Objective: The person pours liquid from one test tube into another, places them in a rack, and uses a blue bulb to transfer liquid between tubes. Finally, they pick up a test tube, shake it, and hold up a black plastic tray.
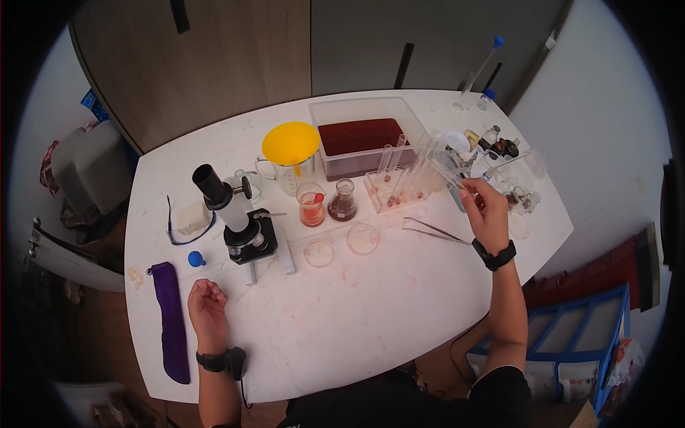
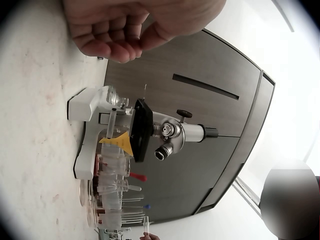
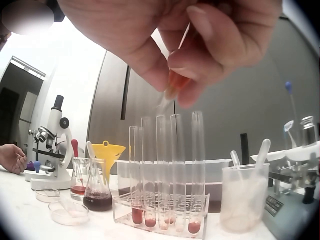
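My right hand (image 1: 486, 214) pinches a clear test tube (image 1: 446, 171) between thumb and fingers, tilted, with red liquid showing by the fingertips in the right wrist view. Just below stands a clear rack (image 3: 120, 207) with several upright test tubes (image 3: 160, 145); red liquid lies at the bottom of some. Beside the rack is a plastic beaker (image 3: 242, 200) with pale droppers in it. My left hand (image 1: 207, 303) is idle near the table's left side, fingers loosely curled around nothing. Nearest to it are a blue rubber bulb (image 1: 196, 259), a purple pouch (image 1: 170, 321) and a microscope (image 1: 242, 228).
Two flasks of red liquid (image 1: 312, 207) and dark liquid (image 1: 343, 203) stand mid-table, petri dishes (image 1: 362, 239) before them. Behind are a yellow funnel (image 1: 291, 143) on a jug and a tub of dark red liquid (image 1: 335, 167). Tweezers (image 1: 437, 232) lie near my right wrist.
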